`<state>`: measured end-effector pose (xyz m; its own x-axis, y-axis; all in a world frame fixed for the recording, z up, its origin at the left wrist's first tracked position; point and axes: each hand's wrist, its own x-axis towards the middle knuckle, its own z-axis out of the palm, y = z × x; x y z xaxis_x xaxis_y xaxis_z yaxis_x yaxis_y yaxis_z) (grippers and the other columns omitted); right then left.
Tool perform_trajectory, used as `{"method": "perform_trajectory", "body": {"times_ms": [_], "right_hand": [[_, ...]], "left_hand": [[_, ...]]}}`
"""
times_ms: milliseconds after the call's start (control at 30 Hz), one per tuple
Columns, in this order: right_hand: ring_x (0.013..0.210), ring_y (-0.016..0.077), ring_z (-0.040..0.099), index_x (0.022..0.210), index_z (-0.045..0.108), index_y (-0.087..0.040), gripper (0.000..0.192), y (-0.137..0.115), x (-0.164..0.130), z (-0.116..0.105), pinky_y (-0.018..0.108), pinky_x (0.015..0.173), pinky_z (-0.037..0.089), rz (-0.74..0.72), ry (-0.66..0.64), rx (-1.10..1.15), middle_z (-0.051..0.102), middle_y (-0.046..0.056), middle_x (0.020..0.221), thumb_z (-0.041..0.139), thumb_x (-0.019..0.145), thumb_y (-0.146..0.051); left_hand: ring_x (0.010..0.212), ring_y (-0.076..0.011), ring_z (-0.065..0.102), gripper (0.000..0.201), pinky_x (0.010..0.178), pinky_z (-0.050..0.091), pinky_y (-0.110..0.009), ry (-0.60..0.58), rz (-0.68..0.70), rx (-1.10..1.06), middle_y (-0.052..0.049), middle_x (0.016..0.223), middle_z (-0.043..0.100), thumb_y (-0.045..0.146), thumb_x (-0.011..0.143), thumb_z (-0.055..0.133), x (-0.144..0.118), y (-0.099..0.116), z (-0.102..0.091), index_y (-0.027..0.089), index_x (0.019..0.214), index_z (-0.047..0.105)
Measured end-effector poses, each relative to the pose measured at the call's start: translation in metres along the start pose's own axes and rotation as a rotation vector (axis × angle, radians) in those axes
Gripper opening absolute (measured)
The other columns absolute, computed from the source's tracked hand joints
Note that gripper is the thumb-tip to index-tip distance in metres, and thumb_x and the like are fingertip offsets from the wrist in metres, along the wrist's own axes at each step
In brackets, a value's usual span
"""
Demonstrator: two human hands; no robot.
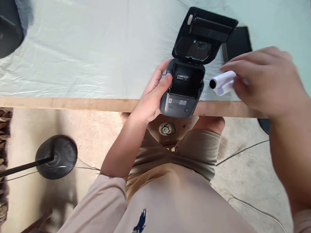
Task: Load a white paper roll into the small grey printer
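Observation:
My left hand (154, 94) is wrapped round the left side of a small dark portable thermal printer (179, 103) near the table's front edge. The printer's lid (203, 34) stands swung up, and the black paper bay (186, 80) below it has a white printed label but no roll inside. Just right of the printer, my right hand (263, 76) pinches the right end of a white paper roll (225, 81). The roll's dark core faces the printer, and a loose flap of paper hangs from it. Motion blurs this hand a little.
A pale cloth (89, 47) covers the table, with a wooden front edge (66, 103). A dark phone-like slab (237, 42) lies behind the roll. A black object (1, 29) stands far left. Below are a round black stand base (55, 156) and cables on the floor.

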<state>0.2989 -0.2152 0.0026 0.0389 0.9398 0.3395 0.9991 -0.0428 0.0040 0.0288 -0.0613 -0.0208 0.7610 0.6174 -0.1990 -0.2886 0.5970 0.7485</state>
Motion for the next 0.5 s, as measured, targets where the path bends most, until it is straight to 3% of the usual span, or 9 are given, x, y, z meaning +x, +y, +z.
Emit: {"method": "perform_trajectory", "body": {"times_ms": [100, 133, 200, 267, 333, 400, 500], "right_hand": [[0.126, 0.0295, 0.07, 0.138, 0.077, -0.032, 0.042, -0.007, 0.031, -0.002, 0.048, 0.092, 0.051, -0.057, -0.451, -0.122, 0.081, 0.007, 0.136, 0.055, 0.103, -0.024], [0.126, 0.0298, 0.069, 0.142, 0.076, -0.033, 0.044, -0.008, 0.036, -0.006, 0.046, 0.089, 0.05, -0.053, -0.53, -0.145, 0.081, 0.008, 0.135, 0.057, 0.103, -0.024], [0.118, 0.0279, 0.071, 0.15, 0.072, -0.034, 0.049, -0.011, 0.037, -0.017, 0.043, 0.082, 0.05, -0.013, -0.517, -0.11, 0.08, 0.008, 0.134, 0.06, 0.103, -0.026], [0.106, 0.0241, 0.073, 0.152, 0.07, -0.035, 0.051, -0.013, 0.029, -0.028, 0.041, 0.078, 0.053, 0.035, -0.314, 0.009, 0.078, 0.008, 0.131, 0.062, 0.102, -0.03], [0.101, 0.0239, 0.075, 0.14, 0.076, -0.032, 0.041, -0.016, 0.016, -0.032, 0.04, 0.075, 0.055, 0.092, -0.028, 0.175, 0.079, 0.009, 0.125, 0.07, 0.1, -0.038], [0.096, 0.0262, 0.076, 0.121, 0.082, -0.03, 0.039, -0.021, 0.003, -0.023, 0.039, 0.067, 0.05, 0.176, 0.264, 0.394, 0.08, 0.009, 0.111, 0.088, 0.089, -0.051], [0.077, 0.0204, 0.07, 0.114, 0.081, -0.036, 0.065, -0.031, -0.007, 0.009, 0.035, 0.06, 0.045, 0.367, 0.552, 0.849, 0.073, 0.001, 0.094, 0.101, 0.065, -0.074]], "left_hand": [[0.164, -0.0318, 0.06, 0.062, 0.132, 0.06, -0.039, 0.015, 0.009, 0.019, 0.001, 0.15, 0.08, 0.042, 0.104, 0.078, 0.001, 0.0, -0.001, 0.034, 0.163, 0.062], [0.161, -0.0314, 0.063, 0.06, 0.129, 0.062, -0.037, 0.012, 0.016, 0.024, 0.0, 0.149, 0.08, 0.042, 0.104, 0.079, 0.001, 0.0, -0.002, 0.033, 0.161, 0.064], [0.155, -0.0303, 0.068, 0.053, 0.123, 0.065, -0.035, 0.0, 0.033, 0.028, -0.001, 0.146, 0.081, 0.042, 0.104, 0.079, 0.001, -0.002, -0.002, 0.032, 0.155, 0.068], [0.152, -0.0294, 0.071, 0.046, 0.12, 0.067, -0.036, -0.013, 0.05, 0.026, 0.001, 0.142, 0.081, 0.042, 0.106, 0.076, 0.001, -0.003, -0.001, 0.031, 0.15, 0.069], [0.151, -0.0288, 0.072, 0.041, 0.117, 0.068, -0.038, -0.014, 0.054, 0.022, 0.002, 0.14, 0.08, 0.04, 0.109, 0.072, 0.001, -0.005, 0.0, 0.032, 0.149, 0.068], [0.151, -0.0283, 0.072, 0.038, 0.115, 0.069, -0.038, 0.004, 0.036, 0.023, 0.004, 0.139, 0.078, 0.038, 0.111, 0.069, 0.0, -0.005, 0.001, 0.033, 0.148, 0.068], [0.152, -0.0278, 0.072, 0.038, 0.115, 0.069, -0.036, 0.032, 0.006, 0.027, 0.005, 0.14, 0.077, 0.035, 0.111, 0.066, -0.001, -0.003, 0.003, 0.034, 0.149, 0.067]]}}
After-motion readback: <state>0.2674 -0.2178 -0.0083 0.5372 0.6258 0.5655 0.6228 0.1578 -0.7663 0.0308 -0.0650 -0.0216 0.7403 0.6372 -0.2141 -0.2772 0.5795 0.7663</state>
